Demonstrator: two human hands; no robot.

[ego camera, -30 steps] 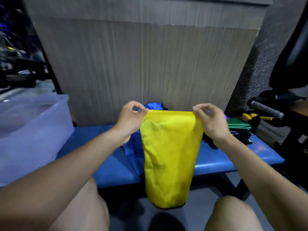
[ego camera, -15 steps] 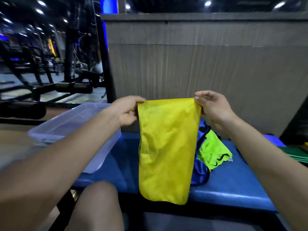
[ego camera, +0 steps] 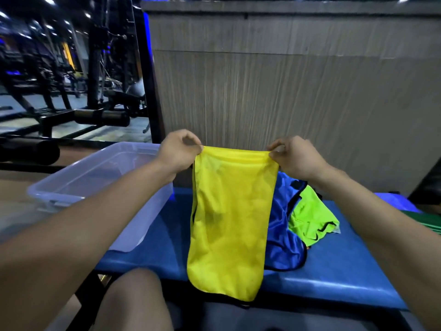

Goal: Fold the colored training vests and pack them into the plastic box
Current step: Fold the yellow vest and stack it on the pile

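Gym bench [ego camera: 334, 271]: both hands pinch yellow vest [ego camera: 229, 223]; no writing legible.

A blue padded bench [ego camera: 334, 278] runs across the foreground. Behind its far edge stands a grey wood-grain wall [ego camera: 286, 103]. At the bench's right end, near the frame edge, lies a green mat [ego camera: 427, 222], only partly in view. To the left, beyond the bench, dark gym machines [ego camera: 71, 80] stand on a pale floor [ego camera: 21, 130], with ceiling lights [ego camera: 47, 0] above.
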